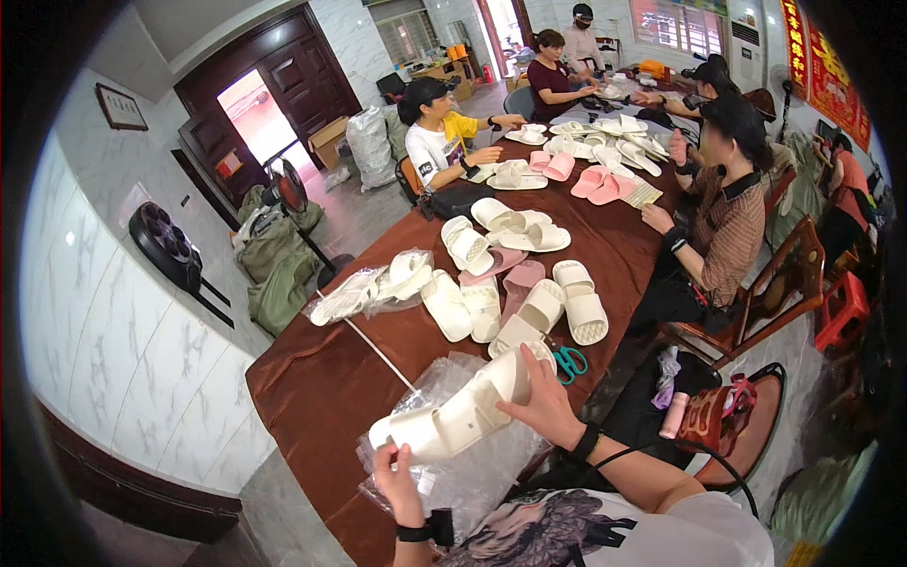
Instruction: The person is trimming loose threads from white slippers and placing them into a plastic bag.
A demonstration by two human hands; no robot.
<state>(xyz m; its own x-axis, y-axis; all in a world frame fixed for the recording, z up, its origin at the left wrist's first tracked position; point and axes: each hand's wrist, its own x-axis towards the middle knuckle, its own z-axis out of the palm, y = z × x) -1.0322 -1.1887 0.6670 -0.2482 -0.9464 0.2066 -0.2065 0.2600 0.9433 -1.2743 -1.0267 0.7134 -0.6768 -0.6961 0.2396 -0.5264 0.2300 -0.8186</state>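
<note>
Near the table's front edge I hold a pair of white slide sandals (456,422), laid end to end in a slanting line. My left hand (396,480) grips the end of the left sandal, with the fingers bent at its edge. Around the end of the right sandal my right hand (545,402) is closed, thumb on the near side. Beneath the pair spreads a clear plastic bag (505,463), crumpled and partly hidden by the sandals. Teal-handled scissors (571,364) lie just beyond my right hand.
White slides (453,307) and a dusty-pink pair (521,282) are heaped ahead on the brown-covered table (312,406). Bagged white slides (373,285) lie at the left, near a thin white rod (381,355). Several people sit along both sides. A chair with bags (718,425) stands at my right.
</note>
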